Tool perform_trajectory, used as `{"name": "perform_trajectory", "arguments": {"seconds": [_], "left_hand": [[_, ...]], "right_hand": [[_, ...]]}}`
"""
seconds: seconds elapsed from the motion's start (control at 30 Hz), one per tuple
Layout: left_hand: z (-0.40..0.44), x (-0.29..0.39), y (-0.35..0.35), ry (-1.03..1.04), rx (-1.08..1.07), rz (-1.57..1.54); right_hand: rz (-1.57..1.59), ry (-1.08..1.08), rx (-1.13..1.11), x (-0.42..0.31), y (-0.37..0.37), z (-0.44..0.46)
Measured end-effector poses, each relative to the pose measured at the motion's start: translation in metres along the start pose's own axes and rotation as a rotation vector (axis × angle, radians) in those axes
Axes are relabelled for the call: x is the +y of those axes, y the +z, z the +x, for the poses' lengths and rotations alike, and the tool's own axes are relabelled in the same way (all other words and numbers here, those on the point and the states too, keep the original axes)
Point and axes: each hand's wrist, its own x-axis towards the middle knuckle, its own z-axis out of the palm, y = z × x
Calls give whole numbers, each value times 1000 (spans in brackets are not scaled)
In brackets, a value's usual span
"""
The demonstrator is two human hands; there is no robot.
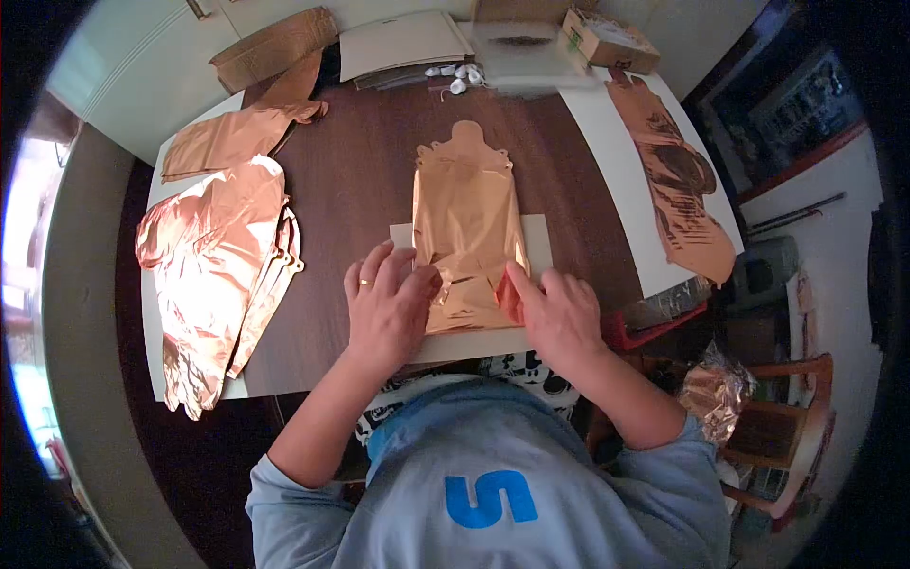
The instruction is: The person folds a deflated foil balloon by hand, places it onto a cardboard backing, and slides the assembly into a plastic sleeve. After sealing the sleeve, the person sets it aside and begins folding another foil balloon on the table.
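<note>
On the brown table (pixel 351 171), a copper foil piece (pixel 466 213) lies over a pale sheet (pixel 538 239); the left hand (pixel 384 308) and right hand (pixel 567 318) touch its opposite edges, whether pinching foil cannot be told

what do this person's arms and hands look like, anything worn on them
Both forearms are bare below short, pale grey-blue sleeves that end near the elbows. The left hand wears a plain gold-coloured ring on one finger. The right hand is bare, with no ring visible.
</note>
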Motion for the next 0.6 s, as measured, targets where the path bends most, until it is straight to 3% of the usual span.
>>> {"name": "perform_trajectory", "arguments": {"seconds": [0.13,0.33,0.6], "left_hand": [[1,1,-3,21,27,44],[6,-7,-7,129,-161,7],[5,-10,-6,93,-227,-49]], "right_hand": [[-5,18,-15,0,-1,0],[-75,-2,4,-4,-5,3],[-86,74,-80,-10,-17,5]]}}
